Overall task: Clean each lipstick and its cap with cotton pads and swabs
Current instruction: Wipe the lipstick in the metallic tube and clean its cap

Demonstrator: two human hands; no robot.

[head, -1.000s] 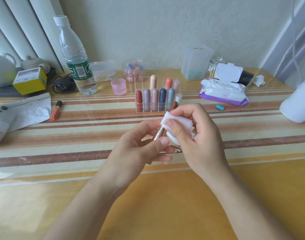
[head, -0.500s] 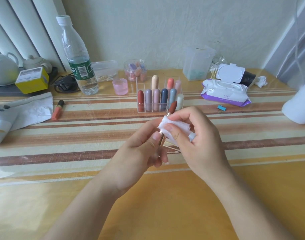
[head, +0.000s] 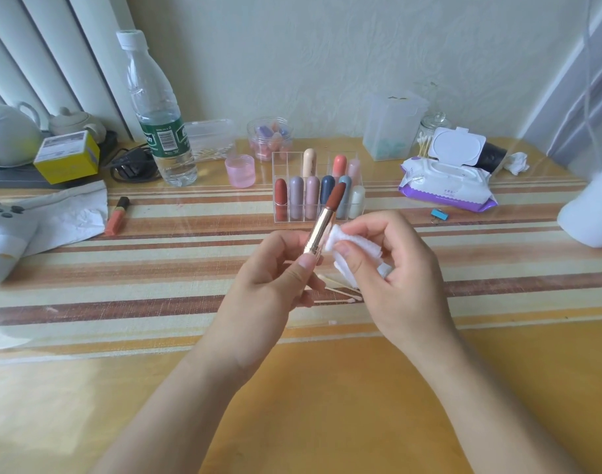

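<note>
Yellow wood and a striped mat make up the desk [head: 87, 388], and at its far side a clear organiser [head: 281, 213] holds a row of capped lipsticks [head: 296, 196].

In front of that, above the desk, the left hand [head: 272, 289] holds the open lipstick [head: 321, 227] tilted, bullet end up. Its fingers [head: 303, 265] pinch the tube low down, thumb against the lower end of the gold sleeve. The right hand [head: 398, 268] pinches a folded cotton pad [head: 344, 239] between thumb and fingertips, and the pad's edge touches the side of the sleeve.

The lipstick looks light and rigid in its metal part, and smooth enough to slip. The brown-red bullet is probably soft, easy to smear and easy to snap, so the low grip on the base is the safe one. The pad is soft and will crush to whatever shape is pressed into it.

Thin swabs [head: 340, 289] lie on the desk under the hands, partly covered. The tube's base is buried in the left hand. I cannot pick out this lipstick's cap, nor tell whether the pad has taken up any colour.
</note>
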